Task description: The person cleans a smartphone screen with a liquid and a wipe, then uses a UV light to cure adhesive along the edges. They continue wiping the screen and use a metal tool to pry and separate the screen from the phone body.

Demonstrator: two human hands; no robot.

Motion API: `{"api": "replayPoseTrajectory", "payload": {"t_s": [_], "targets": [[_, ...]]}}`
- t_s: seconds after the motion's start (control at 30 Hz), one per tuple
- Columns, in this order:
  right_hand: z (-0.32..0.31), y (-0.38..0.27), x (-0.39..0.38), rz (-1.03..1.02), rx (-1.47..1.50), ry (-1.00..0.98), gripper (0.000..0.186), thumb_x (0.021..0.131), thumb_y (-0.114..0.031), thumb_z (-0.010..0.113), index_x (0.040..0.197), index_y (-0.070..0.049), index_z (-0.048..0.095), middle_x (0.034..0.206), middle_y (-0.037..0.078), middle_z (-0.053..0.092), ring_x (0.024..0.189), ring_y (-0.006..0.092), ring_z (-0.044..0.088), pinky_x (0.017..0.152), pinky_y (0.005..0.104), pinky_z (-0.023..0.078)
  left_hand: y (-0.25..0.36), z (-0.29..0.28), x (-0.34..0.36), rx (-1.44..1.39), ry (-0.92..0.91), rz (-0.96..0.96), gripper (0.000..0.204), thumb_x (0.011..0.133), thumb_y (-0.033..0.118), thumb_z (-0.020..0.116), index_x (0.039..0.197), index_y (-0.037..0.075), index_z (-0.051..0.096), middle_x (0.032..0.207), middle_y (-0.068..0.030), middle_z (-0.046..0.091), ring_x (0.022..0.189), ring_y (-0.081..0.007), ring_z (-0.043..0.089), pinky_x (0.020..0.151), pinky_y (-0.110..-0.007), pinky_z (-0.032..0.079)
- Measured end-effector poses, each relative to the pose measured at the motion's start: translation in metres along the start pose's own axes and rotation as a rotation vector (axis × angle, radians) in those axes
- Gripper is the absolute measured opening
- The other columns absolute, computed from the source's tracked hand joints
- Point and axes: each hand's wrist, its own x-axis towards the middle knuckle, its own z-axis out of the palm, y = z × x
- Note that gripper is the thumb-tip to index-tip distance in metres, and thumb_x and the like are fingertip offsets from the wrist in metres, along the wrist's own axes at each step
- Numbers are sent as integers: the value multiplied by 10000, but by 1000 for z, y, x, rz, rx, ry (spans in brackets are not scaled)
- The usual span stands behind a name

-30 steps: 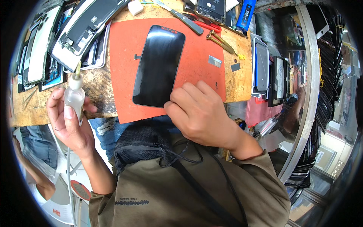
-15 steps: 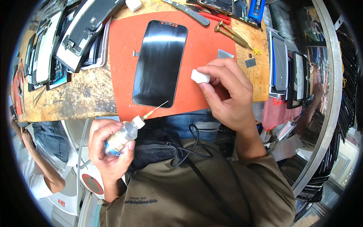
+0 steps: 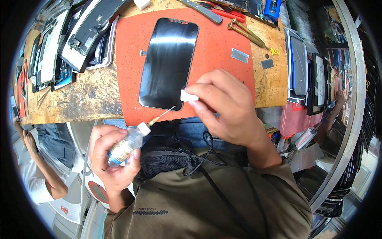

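Observation:
My left hand (image 3: 115, 157) grips a clear plastic bottle (image 3: 131, 141) with a white cap and a thin needle nozzle (image 3: 161, 115). The needle points up and right over the lower edge of a black phone screen (image 3: 167, 59), which lies on an orange mat (image 3: 131, 32) with a small flex connector at its left side. My right hand (image 3: 221, 109), fingers pinched, holds a small white block (image 3: 188, 95) beside the screen's lower right corner. A small metal plate (image 3: 240, 55) lies on the mat above my right hand.
Stacked phone parts (image 3: 85, 36) crowd the wooden bench (image 3: 75, 105) at left, with more phones (image 3: 298, 71) at right. A knife (image 3: 203, 12), red pliers (image 3: 230, 16) and brass screwdrivers (image 3: 248, 36) lie at the back. Another person (image 3: 43, 175) is at far left.
My left hand has moved down and right, the bottle now tilted toward the screen. My right hand came up holding the white block, then shifted left and down toward the screen.

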Motion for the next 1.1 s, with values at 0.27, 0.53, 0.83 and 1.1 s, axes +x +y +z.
{"api": "replayPoseTrajectory", "payload": {"t_s": [0.27,0.53,0.83,1.1], "targets": [[2,-11,2,-110,-123,-121,167,857,-21,824,1002,-45,744,924,75,625,799,280,647,687,407,511,-32,4,-2,-403,341,-239,551,991,313,827,1373,-26,617,1255,-157,666,962,-178,676,729,-266,554],[0,-10,13,-165,-114,-205,194,832,-11,778,1014,-77,758,950,49,614,805,248,617,698,393,462,-73,0,53,-732,525,-170,506,1105,270,668,1495,-41,585,1209,-148,677,933,-189,622,782,-313,479],[-9,-12,12,-143,-126,-280,203,831,-56,779,1030,-87,756,959,33,612,850,233,609,717,395,401,-82,8,54,-661,577,-132,457,1088,218,684,1442,-61,608,1295,-158,670,831,-168,633,681,-297,511],[-4,-10,19,-126,-118,-171,207,830,-62,817,1029,-95,772,933,23,638,836,236,608,723,384,373,-84,9,54,-639,542,-94,443,1096,209,672,1432,-71,607,1323,-169,651,828,-171,634,657,-295,512]]}}
